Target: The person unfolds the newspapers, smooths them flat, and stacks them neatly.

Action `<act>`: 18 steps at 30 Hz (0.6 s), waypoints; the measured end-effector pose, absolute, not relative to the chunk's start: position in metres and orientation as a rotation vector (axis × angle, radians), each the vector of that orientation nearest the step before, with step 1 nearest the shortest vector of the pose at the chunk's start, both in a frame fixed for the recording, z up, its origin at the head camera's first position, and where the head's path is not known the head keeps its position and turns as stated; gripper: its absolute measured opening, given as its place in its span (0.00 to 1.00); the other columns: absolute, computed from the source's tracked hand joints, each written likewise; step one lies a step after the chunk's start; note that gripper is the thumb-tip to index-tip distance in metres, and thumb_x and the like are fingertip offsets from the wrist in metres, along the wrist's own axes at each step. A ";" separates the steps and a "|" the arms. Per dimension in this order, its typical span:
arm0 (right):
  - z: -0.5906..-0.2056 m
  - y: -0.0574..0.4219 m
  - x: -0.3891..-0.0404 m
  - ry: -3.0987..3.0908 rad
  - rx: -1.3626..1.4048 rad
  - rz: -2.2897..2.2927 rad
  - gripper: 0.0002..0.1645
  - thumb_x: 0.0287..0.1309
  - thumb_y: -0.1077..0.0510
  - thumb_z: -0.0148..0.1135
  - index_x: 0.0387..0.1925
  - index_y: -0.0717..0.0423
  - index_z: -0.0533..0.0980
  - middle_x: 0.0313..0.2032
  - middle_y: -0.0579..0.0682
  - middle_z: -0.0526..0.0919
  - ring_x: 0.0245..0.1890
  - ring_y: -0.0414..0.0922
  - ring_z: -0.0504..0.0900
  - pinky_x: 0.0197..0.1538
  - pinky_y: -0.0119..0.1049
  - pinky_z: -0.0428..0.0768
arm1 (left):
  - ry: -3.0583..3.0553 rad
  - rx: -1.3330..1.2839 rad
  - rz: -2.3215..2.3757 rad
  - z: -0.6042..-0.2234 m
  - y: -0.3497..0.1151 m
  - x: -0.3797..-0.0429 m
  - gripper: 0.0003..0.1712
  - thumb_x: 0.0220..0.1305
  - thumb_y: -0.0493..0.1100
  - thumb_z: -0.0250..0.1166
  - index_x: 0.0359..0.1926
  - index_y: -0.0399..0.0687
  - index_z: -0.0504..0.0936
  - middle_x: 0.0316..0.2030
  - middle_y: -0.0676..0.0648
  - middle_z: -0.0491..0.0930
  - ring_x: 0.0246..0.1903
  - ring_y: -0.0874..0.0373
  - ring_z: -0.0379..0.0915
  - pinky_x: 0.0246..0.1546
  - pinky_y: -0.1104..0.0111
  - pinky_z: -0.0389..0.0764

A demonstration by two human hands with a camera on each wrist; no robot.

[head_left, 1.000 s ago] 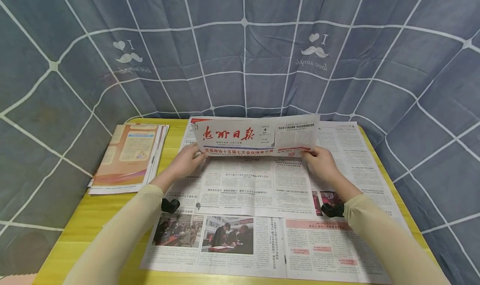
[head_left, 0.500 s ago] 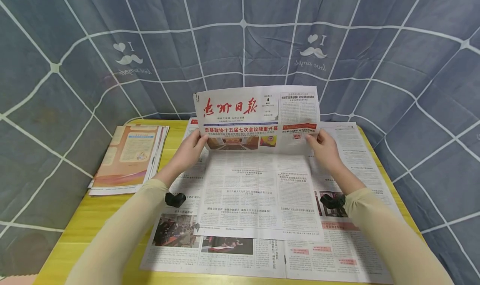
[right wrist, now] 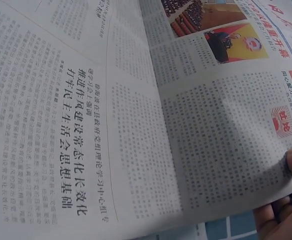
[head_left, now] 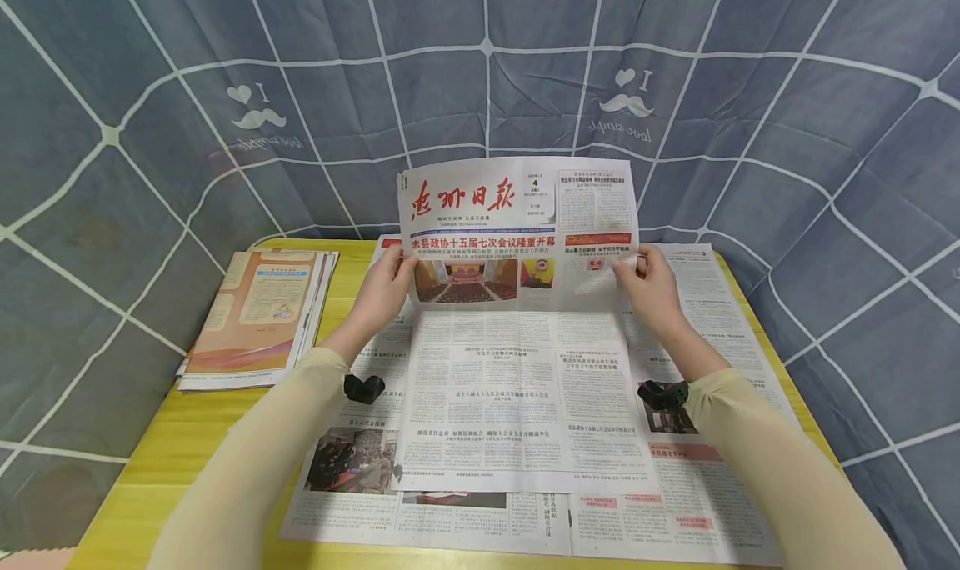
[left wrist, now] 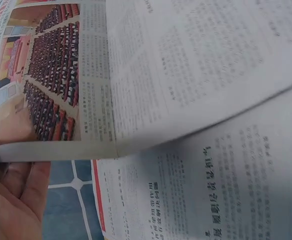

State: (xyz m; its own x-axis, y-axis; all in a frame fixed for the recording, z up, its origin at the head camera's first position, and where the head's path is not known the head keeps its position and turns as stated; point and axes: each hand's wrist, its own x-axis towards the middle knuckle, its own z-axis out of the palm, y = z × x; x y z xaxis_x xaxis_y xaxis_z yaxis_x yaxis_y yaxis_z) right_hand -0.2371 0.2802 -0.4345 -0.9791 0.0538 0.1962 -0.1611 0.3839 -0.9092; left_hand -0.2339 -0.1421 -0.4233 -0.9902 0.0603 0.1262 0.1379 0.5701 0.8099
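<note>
White newspaper [head_left: 517, 378]: bending midway; you are probably best drawing it evenly taut;
Left hand [head_left: 381, 291]: pinching one side edge;
Right hand [head_left: 651, 291]: pinching the opposite edge

A curtained-off work corner, the wider room hidden: a grey-blue checked curtain [head_left: 450, 103] hangs round three sides of a yellow table [head_left: 176, 445].

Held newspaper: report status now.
Left hand, right hand: gripping side edges. Held newspaper: upper part raised, creased across. Spread newspaper underneath; no obstruction seen.
</note>
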 end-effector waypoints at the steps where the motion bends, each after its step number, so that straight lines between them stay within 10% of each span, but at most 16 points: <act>1: -0.435 0.281 -0.238 -2.452 0.090 1.640 0.31 0.75 0.50 0.59 0.68 0.64 0.63 0.50 0.65 0.83 0.41 0.37 0.77 0.40 0.28 0.71 | -2.689 -0.150 -1.428 -0.423 -0.141 -0.235 0.23 0.82 0.58 0.45 0.61 0.48 0.71 0.43 0.42 0.75 0.36 0.48 0.66 0.34 0.56 0.68; 18: -0.469 0.296 -0.234 -2.691 -0.024 1.809 0.31 0.76 0.46 0.56 0.61 0.70 0.72 0.46 0.62 0.84 0.37 0.42 0.84 0.39 0.33 0.81 | -2.556 0.042 -1.615 -0.427 -0.130 -0.250 0.23 0.82 0.53 0.49 0.67 0.45 0.72 0.56 0.40 0.78 0.53 0.49 0.73 0.54 0.53 0.75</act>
